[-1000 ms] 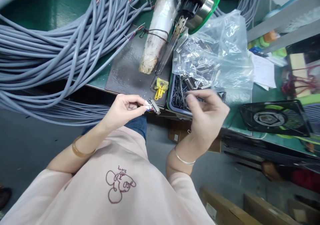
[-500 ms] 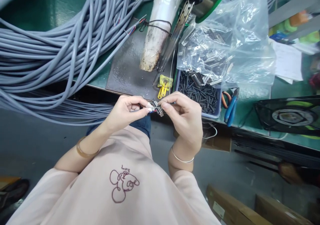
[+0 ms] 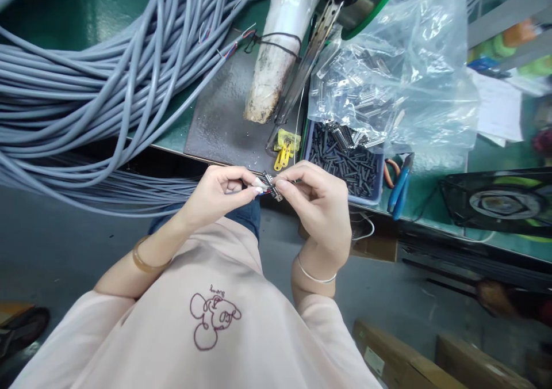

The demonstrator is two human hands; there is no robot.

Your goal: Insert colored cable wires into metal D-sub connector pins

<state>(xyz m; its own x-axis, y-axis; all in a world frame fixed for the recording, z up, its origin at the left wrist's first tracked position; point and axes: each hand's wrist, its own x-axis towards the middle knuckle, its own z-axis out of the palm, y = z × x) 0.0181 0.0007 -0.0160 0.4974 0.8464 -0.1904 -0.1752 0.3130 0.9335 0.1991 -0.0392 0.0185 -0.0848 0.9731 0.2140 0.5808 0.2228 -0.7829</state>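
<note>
Just off the bench's front edge, my left hand (image 3: 219,192) pinches the end of a cable (image 3: 260,185) whose thin coloured wires meet a small multi-pin connector (image 3: 272,189). The connector is dark with metal parts and sits tilted between my two hands. From the other side, the thumb and forefinger of my right hand (image 3: 321,208) close on the connector's edge. My fingertips hide part of the connector and the wire joints. Behind my hands, a yellow clip-like piece (image 3: 282,156) lies by a dark work mat (image 3: 224,118).
Coiled grey cables (image 3: 86,101) cover the left side. A wrapped white cylinder (image 3: 273,49) and a soldering iron (image 3: 302,61) lean over the mat. A blue bin (image 3: 379,187) holds black tubing pieces (image 3: 340,159) under a plastic bag (image 3: 422,67). Blue-handled cutters (image 3: 401,187) and a fan (image 3: 495,202) lie right.
The bench items shift slightly right in view. My right fingertips have moved slightly left along the connector; my left hand stays nearly still.
</note>
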